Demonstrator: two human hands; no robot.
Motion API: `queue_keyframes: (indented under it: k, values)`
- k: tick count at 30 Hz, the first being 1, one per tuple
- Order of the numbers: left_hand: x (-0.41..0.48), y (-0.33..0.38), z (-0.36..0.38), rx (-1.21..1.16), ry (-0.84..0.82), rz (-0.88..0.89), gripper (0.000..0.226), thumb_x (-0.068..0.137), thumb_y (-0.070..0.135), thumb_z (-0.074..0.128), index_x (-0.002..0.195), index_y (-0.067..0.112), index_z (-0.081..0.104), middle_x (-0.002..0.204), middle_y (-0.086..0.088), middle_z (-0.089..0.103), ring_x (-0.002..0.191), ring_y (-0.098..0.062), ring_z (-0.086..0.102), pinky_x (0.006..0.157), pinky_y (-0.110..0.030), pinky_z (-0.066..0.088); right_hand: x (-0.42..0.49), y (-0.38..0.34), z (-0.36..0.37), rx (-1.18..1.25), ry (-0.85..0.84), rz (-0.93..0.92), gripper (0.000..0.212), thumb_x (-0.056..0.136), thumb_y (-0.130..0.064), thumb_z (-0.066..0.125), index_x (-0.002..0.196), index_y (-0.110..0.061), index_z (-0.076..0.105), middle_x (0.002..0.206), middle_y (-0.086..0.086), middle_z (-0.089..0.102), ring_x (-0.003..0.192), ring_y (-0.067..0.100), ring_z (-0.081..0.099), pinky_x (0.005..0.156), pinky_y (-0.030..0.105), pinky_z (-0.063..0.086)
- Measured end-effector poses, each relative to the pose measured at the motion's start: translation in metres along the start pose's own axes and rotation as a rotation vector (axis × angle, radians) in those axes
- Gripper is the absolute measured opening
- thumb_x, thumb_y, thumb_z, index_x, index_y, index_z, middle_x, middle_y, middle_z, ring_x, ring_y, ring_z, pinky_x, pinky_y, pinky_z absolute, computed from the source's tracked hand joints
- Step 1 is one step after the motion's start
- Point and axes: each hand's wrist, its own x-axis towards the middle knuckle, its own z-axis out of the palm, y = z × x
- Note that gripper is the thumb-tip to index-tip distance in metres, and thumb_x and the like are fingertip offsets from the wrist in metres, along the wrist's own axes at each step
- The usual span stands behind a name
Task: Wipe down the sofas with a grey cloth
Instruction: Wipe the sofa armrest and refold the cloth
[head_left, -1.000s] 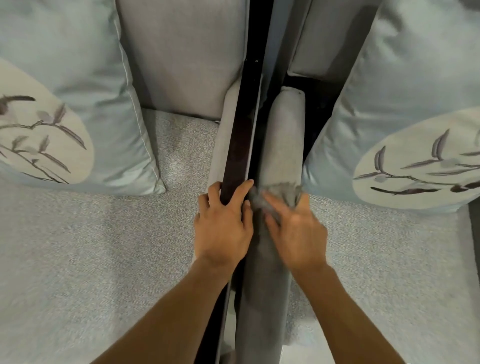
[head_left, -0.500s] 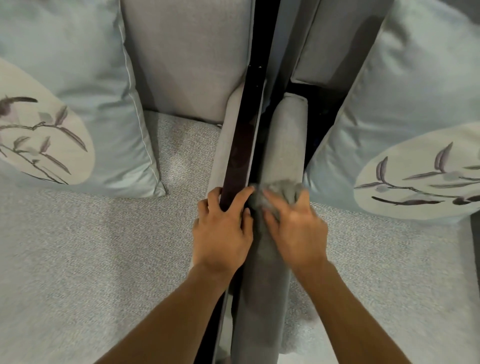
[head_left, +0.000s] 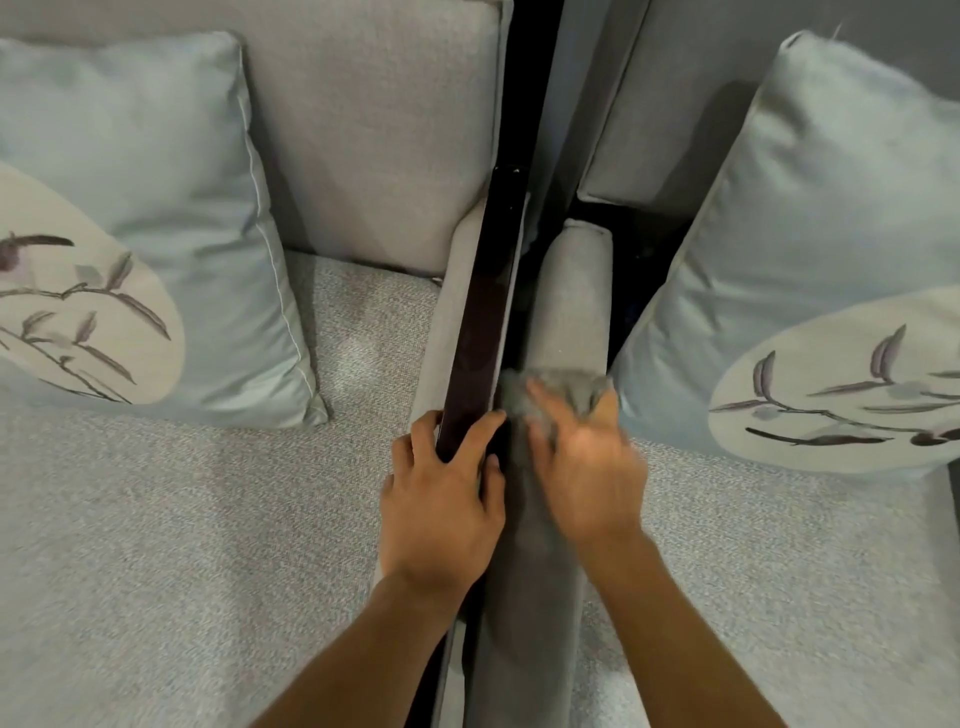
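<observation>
A crumpled grey cloth (head_left: 561, 387) lies bunched across the top of a rounded, padded armrest (head_left: 569, 312), held there under the right hand (head_left: 587, 478). The armrest belongs to the right sofa (head_left: 779, 561). The left sofa (head_left: 182, 519) stands just beside it. Both have pale grey, coarse-woven seat cushions.

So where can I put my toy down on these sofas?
The left seat is bare in front of its pillow, up to the dark rail. The right seat is bare in front of the other pillow. The middle is crowded: the left hand grips the rail, the right hand holds the cloth on the armrest.
</observation>
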Motion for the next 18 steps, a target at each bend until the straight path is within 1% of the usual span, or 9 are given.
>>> queue_keyframes:
  k: [3,5,7,8,10,13,15,17,18]
  values:
    - [0.001,0.000,0.001,0.002,0.001,0.006,0.047,0.100,0.044,0.045,0.145,0.053,0.035,0.140,-0.003,0.039,0.118,-0.026,0.045,0.082,-0.046,0.057,0.038,-0.003,0.003,0.027,0.026,0.102,0.042,0.100,-0.053,0.045,0.142,-0.050,0.045,0.116,0.008,0.042,0.077,0.024,0.061,0.063,0.034,0.052]
    - [0.000,-0.001,0.000,0.001,0.003,0.005,0.048,0.099,0.044,0.046,0.145,0.053,0.036,0.140,-0.003,0.040,0.118,-0.025,0.045,0.082,-0.046,0.057,0.018,-0.001,0.003,-0.003,0.082,0.083,0.044,0.098,-0.054,0.046,0.141,-0.048,0.048,0.113,0.008,0.046,0.073,0.021,0.060,0.057,0.030,0.049]
    - [0.000,-0.001,-0.001,0.003,-0.004,0.001,0.048,0.099,0.044,0.046,0.145,0.054,0.035,0.140,-0.003,0.041,0.118,-0.025,0.045,0.083,-0.046,0.057,-0.021,0.006,-0.002,0.033,0.017,0.080,0.044,0.098,-0.057,0.042,0.142,-0.049,0.046,0.119,0.009,0.048,0.070,0.019,0.061,0.051,0.027,0.047]
    - [0.000,0.000,-0.002,0.003,-0.006,0.001,0.049,0.099,0.044,0.046,0.145,0.054,0.035,0.140,-0.003,0.041,0.119,-0.025,0.045,0.084,-0.046,0.057,-0.038,0.011,-0.005,0.058,-0.036,0.094,0.044,0.098,-0.058,0.039,0.141,-0.052,0.045,0.125,0.008,0.048,0.071,0.019,0.063,0.051,0.027,0.048]
    - [0.000,0.001,-0.003,0.005,-0.010,0.008,0.049,0.099,0.044,0.047,0.145,0.054,0.035,0.139,-0.003,0.041,0.120,-0.024,0.045,0.084,-0.045,0.057,-0.048,0.019,-0.008,0.075,-0.084,0.125,0.044,0.098,-0.060,0.035,0.140,-0.054,0.044,0.129,0.007,0.049,0.070,0.020,0.065,0.051,0.028,0.049]
    - [0.001,0.001,-0.002,-0.002,-0.008,0.000,0.050,0.098,0.042,0.051,0.145,0.053,0.037,0.138,-0.003,0.042,0.118,-0.024,0.046,0.082,-0.045,0.057,-0.006,0.020,-0.004,0.076,-0.011,0.108,0.043,0.099,-0.058,0.037,0.141,-0.051,0.046,0.128,0.014,0.051,0.067,0.025,0.065,0.054,0.031,0.049]
    - [0.001,0.000,-0.001,-0.005,-0.006,0.004,0.050,0.098,0.042,0.051,0.145,0.052,0.037,0.137,-0.004,0.042,0.118,-0.025,0.046,0.081,-0.045,0.057,0.037,0.015,-0.004,0.075,0.060,0.145,0.044,0.101,-0.057,0.038,0.144,-0.049,0.043,0.129,0.017,0.051,0.077,0.032,0.067,0.062,0.036,0.053]
    - [0.001,0.001,-0.001,0.003,-0.007,0.009,0.049,0.098,0.043,0.049,0.145,0.052,0.037,0.138,-0.004,0.041,0.118,-0.025,0.046,0.081,-0.046,0.058,0.069,0.015,-0.007,0.127,0.067,0.227,0.046,0.102,-0.057,0.035,0.147,-0.050,0.039,0.136,0.017,0.049,0.097,0.037,0.065,0.076,0.041,0.054]
    - [0.001,0.001,-0.001,0.005,-0.010,0.008,0.049,0.098,0.043,0.049,0.145,0.052,0.037,0.138,-0.004,0.041,0.118,-0.025,0.046,0.080,-0.047,0.058,0.072,0.015,-0.009,0.145,0.066,0.247,0.047,0.102,-0.058,0.035,0.147,-0.050,0.038,0.140,0.017,0.047,0.104,0.037,0.064,0.080,0.042,0.054]
